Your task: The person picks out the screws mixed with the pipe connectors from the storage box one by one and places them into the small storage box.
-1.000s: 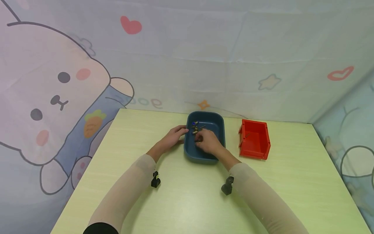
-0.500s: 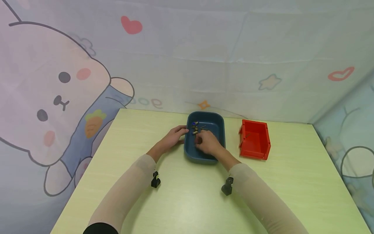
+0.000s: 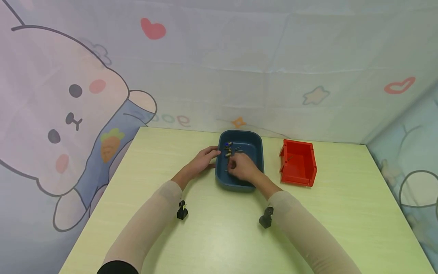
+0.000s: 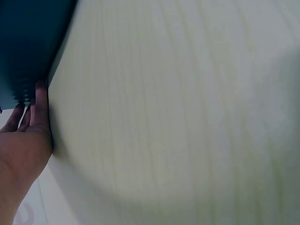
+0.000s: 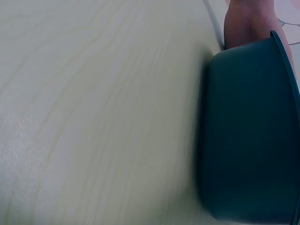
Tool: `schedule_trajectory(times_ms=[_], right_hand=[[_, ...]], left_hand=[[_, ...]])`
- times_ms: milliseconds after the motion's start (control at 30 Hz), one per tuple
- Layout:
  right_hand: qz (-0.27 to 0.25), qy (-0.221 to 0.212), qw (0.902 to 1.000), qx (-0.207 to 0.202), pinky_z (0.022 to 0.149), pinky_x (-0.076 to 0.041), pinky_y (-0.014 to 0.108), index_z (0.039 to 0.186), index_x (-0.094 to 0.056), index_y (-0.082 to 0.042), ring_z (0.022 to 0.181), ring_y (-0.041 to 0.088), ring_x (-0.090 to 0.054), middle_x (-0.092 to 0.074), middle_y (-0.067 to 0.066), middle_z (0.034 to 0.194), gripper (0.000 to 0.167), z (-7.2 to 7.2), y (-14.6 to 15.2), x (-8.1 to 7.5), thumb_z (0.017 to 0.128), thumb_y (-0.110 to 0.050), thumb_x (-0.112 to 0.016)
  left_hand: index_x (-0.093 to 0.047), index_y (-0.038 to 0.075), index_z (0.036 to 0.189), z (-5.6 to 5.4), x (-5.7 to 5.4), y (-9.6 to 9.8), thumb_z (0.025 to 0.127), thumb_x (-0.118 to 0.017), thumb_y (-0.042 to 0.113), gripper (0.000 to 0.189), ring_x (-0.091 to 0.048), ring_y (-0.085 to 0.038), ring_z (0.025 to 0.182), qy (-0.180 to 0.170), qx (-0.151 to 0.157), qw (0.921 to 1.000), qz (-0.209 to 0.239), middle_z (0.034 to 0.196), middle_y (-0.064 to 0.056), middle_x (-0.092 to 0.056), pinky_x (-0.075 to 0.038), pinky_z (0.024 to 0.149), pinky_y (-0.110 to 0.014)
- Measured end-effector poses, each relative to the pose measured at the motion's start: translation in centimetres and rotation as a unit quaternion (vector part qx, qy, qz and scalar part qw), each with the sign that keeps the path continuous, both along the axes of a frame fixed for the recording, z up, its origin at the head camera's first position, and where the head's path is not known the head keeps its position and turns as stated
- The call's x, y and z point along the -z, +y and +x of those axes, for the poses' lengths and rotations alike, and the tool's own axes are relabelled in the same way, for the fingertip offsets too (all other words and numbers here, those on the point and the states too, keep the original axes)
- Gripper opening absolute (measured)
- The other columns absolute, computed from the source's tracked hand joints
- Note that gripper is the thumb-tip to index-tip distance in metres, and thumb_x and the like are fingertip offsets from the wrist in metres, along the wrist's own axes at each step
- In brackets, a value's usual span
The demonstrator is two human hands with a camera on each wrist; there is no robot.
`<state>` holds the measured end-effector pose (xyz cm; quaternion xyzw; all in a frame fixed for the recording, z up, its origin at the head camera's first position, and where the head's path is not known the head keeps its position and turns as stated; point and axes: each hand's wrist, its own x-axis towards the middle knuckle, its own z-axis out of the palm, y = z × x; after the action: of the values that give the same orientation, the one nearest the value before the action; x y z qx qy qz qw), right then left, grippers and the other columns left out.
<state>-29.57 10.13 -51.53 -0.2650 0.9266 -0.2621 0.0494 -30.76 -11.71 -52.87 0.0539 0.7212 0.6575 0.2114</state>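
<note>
In the head view a dark blue plastic bin (image 3: 253, 146) holds several small brass-coloured metal pieces (image 3: 228, 149) and a few thin pins or screws (image 3: 238, 149). My left hand (image 3: 202, 160) rests against the bin's left wall, fingers fairly straight. The left wrist view has those fingertips touching the bin's outer side (image 4: 33, 42). Inside the bin, my right hand (image 3: 243, 166) reaches down with bent fingers beside the metal pieces. Whether its fingertips pinch one of them is too small to tell. The right wrist view shows only the bin's outside (image 5: 253, 136) and part of the left hand (image 5: 248, 23).
To the right stands a red open-front parts bin (image 3: 299, 165) with a small thin piece (image 3: 290, 157) in it. Both bins are on a pale wooden table (image 3: 219, 236). A printed cloth (image 3: 212, 68) hangs behind the table.
My right hand's fingers have shifted slightly in the blue bin, and a thin piece now shows by their tips. The left hand and both bins have stayed in place.
</note>
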Motion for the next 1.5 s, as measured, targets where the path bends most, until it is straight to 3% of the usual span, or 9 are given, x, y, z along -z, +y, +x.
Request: schedule_trajectory(times_ms=[200,567,1067,1333,1500], right_hand=[[-0.014,-0.007,0.9998,0.009,0.084,-0.056,0.041,0.082,-0.074,-0.010,0.086,0.021,-0.061,-0.067,0.003,0.087,0.009,0.0,0.0,0.2,0.089,-0.010,-0.078],[-0.056,-0.006,0.9984,0.011,0.077,-0.056,0.036,0.084,-0.074,-0.009,0.083,0.018,-0.060,-0.065,0.003,0.088,0.007,0.1,-0.1,-0.1,0.088,-0.009,-0.079],[-0.093,-0.031,0.9949,0.023,0.081,-0.058,0.035,0.089,-0.076,-0.009,0.087,0.018,-0.063,-0.067,0.003,0.094,0.003,0.1,0.0,-0.2,0.091,-0.010,-0.078],[-0.137,-0.051,0.9887,0.033,0.082,-0.057,0.032,0.094,-0.077,-0.007,0.089,0.018,-0.064,-0.069,0.004,0.097,0.004,0.0,0.2,-0.4,0.093,-0.010,-0.078],[-0.160,-0.070,0.9836,0.043,0.073,-0.059,0.030,0.097,-0.076,-0.006,0.081,0.017,-0.066,-0.071,0.005,0.097,0.005,0.1,0.4,-0.9,0.095,-0.011,-0.076]], left_hand=[[-0.045,0.007,0.159,0.0,0.1,0.0,0.112,-0.052,0.035,0.055,-0.048,-0.027,0.146,0.000,0.000,1.0000,0.005,0.160,-0.012,-0.046,-0.054,0.111,-0.043],[-0.046,0.006,0.157,0.0,0.0,0.0,0.112,-0.052,0.033,0.053,-0.051,-0.025,0.143,0.000,0.002,0.9999,0.015,0.157,-0.011,-0.049,-0.054,0.111,-0.041],[-0.044,0.008,0.159,0.0,0.2,-0.1,0.112,-0.052,0.036,0.056,-0.049,-0.025,0.145,0.002,0.002,1.0000,0.002,0.161,-0.011,-0.045,-0.054,0.112,-0.043],[-0.046,0.007,0.158,-0.1,0.3,-0.1,0.112,-0.052,0.035,0.055,-0.050,-0.025,0.143,0.005,0.001,1.0000,0.002,0.160,-0.010,-0.045,-0.054,0.112,-0.042],[-0.046,0.007,0.158,-0.1,0.3,0.0,0.112,-0.052,0.035,0.055,-0.050,-0.026,0.144,0.007,-0.001,1.0000,0.002,0.160,-0.010,-0.045,-0.053,0.112,-0.043]])
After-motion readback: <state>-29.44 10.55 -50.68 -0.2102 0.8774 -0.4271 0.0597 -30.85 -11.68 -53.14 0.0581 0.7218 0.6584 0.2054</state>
